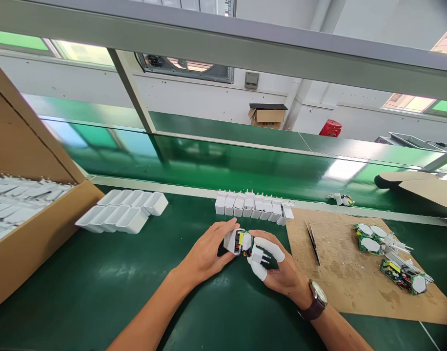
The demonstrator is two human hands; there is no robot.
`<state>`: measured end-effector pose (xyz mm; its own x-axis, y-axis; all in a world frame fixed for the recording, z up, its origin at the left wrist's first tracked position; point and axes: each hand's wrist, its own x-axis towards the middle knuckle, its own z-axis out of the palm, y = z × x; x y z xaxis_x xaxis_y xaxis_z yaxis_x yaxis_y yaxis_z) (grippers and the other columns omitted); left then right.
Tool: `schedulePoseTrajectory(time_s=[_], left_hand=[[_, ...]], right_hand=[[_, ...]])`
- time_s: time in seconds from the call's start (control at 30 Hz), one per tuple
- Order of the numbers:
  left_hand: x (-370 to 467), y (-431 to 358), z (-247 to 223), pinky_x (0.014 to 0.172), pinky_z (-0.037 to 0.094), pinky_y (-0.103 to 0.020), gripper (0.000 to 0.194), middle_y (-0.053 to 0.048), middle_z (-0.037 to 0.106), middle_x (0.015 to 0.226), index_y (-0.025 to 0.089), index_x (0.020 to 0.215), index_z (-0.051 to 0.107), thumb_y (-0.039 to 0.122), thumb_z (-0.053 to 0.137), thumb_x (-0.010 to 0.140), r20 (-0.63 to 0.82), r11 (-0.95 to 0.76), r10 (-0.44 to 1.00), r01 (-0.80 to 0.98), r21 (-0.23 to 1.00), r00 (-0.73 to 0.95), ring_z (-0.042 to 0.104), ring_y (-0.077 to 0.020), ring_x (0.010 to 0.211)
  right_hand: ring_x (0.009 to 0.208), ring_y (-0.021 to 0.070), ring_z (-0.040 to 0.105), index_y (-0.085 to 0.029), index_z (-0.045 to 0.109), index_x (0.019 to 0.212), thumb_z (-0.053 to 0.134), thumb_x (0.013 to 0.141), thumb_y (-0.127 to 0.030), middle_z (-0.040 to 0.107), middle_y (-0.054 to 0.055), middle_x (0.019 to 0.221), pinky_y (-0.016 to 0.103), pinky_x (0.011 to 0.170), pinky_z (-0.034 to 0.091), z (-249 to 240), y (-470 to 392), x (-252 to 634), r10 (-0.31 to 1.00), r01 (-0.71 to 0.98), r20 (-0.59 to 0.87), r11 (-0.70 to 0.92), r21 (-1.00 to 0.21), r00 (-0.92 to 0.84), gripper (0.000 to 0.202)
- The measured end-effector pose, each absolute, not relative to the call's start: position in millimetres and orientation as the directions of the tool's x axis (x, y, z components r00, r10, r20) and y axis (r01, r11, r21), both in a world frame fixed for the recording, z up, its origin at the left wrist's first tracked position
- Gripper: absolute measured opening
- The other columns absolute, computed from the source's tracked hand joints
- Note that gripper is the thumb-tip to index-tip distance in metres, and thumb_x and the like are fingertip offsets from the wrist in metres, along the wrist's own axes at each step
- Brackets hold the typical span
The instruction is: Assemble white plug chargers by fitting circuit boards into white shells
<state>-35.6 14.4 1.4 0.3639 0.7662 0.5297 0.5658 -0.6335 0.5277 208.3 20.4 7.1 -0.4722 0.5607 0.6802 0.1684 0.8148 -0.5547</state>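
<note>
At the middle of the green table, my left hand (211,246) is closed around a white plastic housing (231,241), its open end facing right. A circuit board (244,241) with yellow and white parts sits partly inside that opening. My right hand (278,265), with white covers on some fingers and a watch on the wrist, holds a white plug piece (259,256) with metal prongs at the board's right end. Just beyond my hands stands a row of white plug housings (249,204).
Open white housings (132,220) sit at left beside a cardboard box (62,219) of white parts. On the right, a brown board (340,287) bears tweezers (313,243) and several circuit boards (402,276). Another plug assembly (342,199) lies behind it, near a conveyor belt (245,168).
</note>
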Motion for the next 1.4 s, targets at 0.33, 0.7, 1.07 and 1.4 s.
schedulePoseTrajectory(time_s=[0.33,0.7,1.07,1.4], left_hand=[[-35.3,13.3,1.3,0.109,0.056,-0.048,0.065,-0.013,0.062,0.142,0.027,0.153,0.038,0.021,0.066,0.095,0.54,-0.639,0.759,0.575,0.511,0.364,0.06,-0.0277,0.132],[-36.1,13.8,2.0,0.11,0.055,-0.049,0.068,-0.013,0.064,0.141,0.026,0.156,0.034,0.02,0.066,0.096,0.537,-0.648,0.754,0.559,0.517,0.378,0.059,-0.0277,0.133],[-35.7,13.9,5.5,0.109,0.055,-0.05,0.071,-0.014,0.063,0.141,0.027,0.158,0.029,0.02,0.065,0.097,0.538,-0.657,0.748,0.55,0.515,0.389,0.06,-0.0286,0.132],[-37.2,14.2,2.9,0.112,0.052,-0.049,0.065,-0.012,0.064,0.142,0.026,0.153,0.038,0.021,0.067,0.096,0.509,-0.632,0.771,0.562,0.534,0.383,0.055,-0.0279,0.138]], right_hand=[[0.128,0.0268,0.062,-0.027,0.043,0.149,0.063,0.089,-0.003,0.06,0.016,0.139,0.045,0.104,0.057,1.2,20.6,210.1,0.588,0.194,0.657,0.796,-0.574,-0.471,0.067],[0.127,0.0269,0.063,-0.024,0.042,0.15,0.06,0.09,-0.002,0.061,0.018,0.136,0.045,0.104,0.058,13.8,19.7,206.6,0.543,0.191,0.7,0.833,-0.52,-0.464,0.066],[0.127,0.0261,0.063,-0.027,0.042,0.149,0.063,0.09,-0.005,0.06,0.016,0.14,0.044,0.104,0.058,3.8,20.8,209.4,0.596,0.22,0.654,0.794,-0.567,-0.466,0.066],[0.127,0.0259,0.063,-0.027,0.041,0.15,0.061,0.09,-0.004,0.06,0.016,0.138,0.045,0.105,0.058,8.0,19.4,208.1,0.59,0.223,0.652,0.799,-0.559,-0.477,0.067]])
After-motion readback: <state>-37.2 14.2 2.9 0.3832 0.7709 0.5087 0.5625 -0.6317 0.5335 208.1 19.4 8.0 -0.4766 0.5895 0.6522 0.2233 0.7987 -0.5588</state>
